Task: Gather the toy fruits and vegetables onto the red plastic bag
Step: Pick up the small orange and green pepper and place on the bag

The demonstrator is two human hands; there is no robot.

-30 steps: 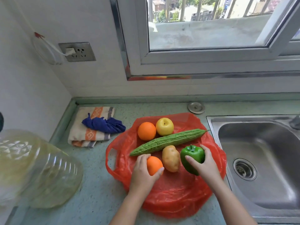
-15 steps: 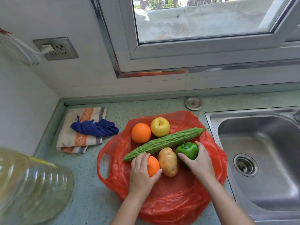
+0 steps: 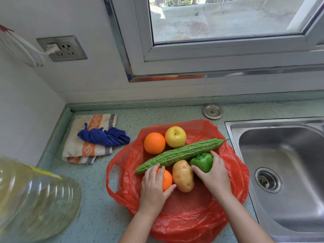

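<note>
A red plastic bag lies spread on the green counter. On it rest an orange, a yellow apple, a long green bitter gourd and a potato. My left hand is wrapped over a second, smaller orange just below the gourd's left end. My right hand grips a green bell pepper, which sits against the potato and the gourd. All the produce lies on the bag.
A steel sink with a drain sits right of the bag. A striped towel with a blue cloth lies to the left. A large clear oil bottle fills the near left. A round metal cap sits behind the bag.
Both hands have pushed their items slightly inward: the pepper now sits closer to the gourd and potato, the small orange closer to the potato. The view has tilted down.
</note>
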